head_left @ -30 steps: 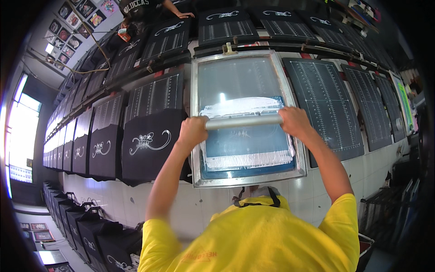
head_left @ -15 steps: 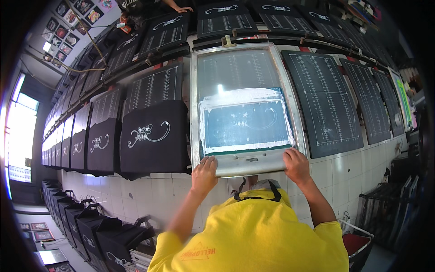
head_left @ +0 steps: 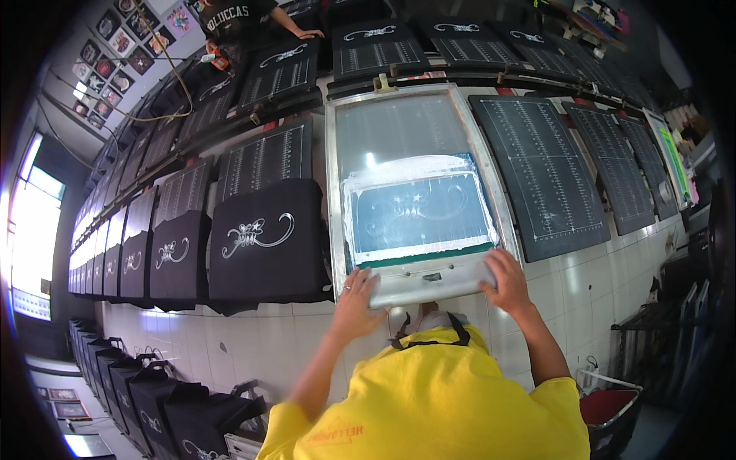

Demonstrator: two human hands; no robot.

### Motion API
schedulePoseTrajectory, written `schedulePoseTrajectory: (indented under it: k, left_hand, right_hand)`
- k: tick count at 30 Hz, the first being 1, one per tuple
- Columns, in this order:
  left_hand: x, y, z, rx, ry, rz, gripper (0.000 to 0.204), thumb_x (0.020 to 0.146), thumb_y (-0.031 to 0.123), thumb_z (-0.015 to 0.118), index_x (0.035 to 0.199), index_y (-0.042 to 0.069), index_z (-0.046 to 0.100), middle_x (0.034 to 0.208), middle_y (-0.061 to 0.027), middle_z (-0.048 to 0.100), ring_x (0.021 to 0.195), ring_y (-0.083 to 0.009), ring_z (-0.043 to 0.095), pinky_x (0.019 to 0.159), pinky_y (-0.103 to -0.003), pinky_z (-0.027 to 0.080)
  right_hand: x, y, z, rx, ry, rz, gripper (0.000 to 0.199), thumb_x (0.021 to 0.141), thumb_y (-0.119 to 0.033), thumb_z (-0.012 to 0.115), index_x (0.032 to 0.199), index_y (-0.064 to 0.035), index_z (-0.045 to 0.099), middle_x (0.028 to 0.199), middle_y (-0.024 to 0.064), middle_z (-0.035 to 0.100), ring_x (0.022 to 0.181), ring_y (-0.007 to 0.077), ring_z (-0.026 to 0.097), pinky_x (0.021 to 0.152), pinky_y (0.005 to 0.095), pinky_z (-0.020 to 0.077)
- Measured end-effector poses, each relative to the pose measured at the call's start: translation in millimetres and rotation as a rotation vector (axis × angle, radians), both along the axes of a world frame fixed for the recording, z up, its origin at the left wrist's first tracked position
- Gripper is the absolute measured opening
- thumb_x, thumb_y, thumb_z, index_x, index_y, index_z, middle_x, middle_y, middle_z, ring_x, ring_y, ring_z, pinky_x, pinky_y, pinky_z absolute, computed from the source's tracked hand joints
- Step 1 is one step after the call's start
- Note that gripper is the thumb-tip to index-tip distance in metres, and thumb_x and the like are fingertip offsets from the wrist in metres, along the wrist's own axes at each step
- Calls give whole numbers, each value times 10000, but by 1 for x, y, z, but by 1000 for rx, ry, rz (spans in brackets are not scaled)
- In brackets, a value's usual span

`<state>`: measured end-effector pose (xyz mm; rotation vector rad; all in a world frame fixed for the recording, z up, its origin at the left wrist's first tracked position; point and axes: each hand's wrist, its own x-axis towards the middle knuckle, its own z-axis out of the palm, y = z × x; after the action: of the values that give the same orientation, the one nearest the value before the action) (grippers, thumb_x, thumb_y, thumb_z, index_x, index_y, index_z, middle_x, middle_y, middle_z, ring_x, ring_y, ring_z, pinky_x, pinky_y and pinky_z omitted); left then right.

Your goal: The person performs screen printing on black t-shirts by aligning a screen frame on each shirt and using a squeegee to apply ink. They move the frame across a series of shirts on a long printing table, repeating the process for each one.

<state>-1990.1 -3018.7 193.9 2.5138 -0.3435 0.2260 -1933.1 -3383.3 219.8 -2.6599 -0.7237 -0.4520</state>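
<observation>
A silk-screen frame (head_left: 331, 199) of pale metal lies over a pallet in front of me. Its mesh carries a blue panel (head_left: 414, 211) with a curly design, bordered by smeared white ink. At the near left corner my left hand (head_left: 356, 303) has its fingers over the rim, with the thumb spread apart below the edge. My right hand (head_left: 506, 282) is closed round the near right corner, fingers on top. To the left, a black shirt (head_left: 268, 245) with a white curly print covers the lower part of a pallet (head_left: 264, 157).
Bare black pallets (head_left: 537, 176) with white grid marks stand at the right. More printed black shirts (head_left: 172, 257) run along the left row and the far row. A co-worker's hand (head_left: 309, 34) rests at the far row. A bin (head_left: 606, 406) stands low at the right.
My left hand has shifted on the corner, its thumb now apart from the fingers. My right hand stays at its corner. The whole view has tilted slightly, showing more of the co-worker.
</observation>
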Motion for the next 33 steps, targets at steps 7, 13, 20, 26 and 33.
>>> schedulePoseTrajectory:
  k: [7, 13, 20, 26, 33]
  left_hand:
    - [41, 59, -74, -229, -18, 505, 401, 918, 210, 565, 1220, -54, 577, 1203, -253, 571, 1119, -414, 547, 932, -440, 445]
    - [56, 62, -74, -449, 117, 628, 301, 923, 225, 561, 1031, -24, 692, 934, -225, 668, 869, -364, 661, 787, -388, 507]
    - [60, 63, -89, -533, 77, 691, 297, 905, 227, 594, 1031, -24, 691, 978, -231, 683, 922, -354, 672, 810, -372, 506]
    - [51, 61, -74, -593, -53, 702, 241, 903, 158, 588, 1009, -34, 688, 803, -187, 661, 734, -278, 652, 692, -358, 489]
    - [19, 103, -37, -713, 99, 774, 296, 925, 184, 574, 1054, -62, 676, 897, -175, 702, 808, -169, 644, 732, -303, 490]
  right_hand:
    - [70, -45, -56, 310, 34, -503, 324, 965, -218, 494, 1190, -2, 579, 1194, 213, 599, 1115, 387, 557, 945, 434, 441]
    - [107, -52, -70, 455, 42, -605, 345, 951, -246, 458, 956, 33, 659, 889, 252, 666, 874, 435, 626, 775, 470, 470]
    - [123, -42, -60, 567, 323, -743, 431, 945, -286, 493, 748, 76, 619, 628, 189, 599, 600, 325, 550, 647, 444, 412]
    - [112, -49, -63, 665, 265, -764, 441, 940, -289, 516, 733, 93, 588, 604, 140, 539, 606, 202, 482, 631, 391, 400]
    - [73, -8, -33, 698, 342, -719, 419, 922, -271, 515, 813, 129, 581, 697, 119, 562, 672, 190, 481, 679, 360, 411]
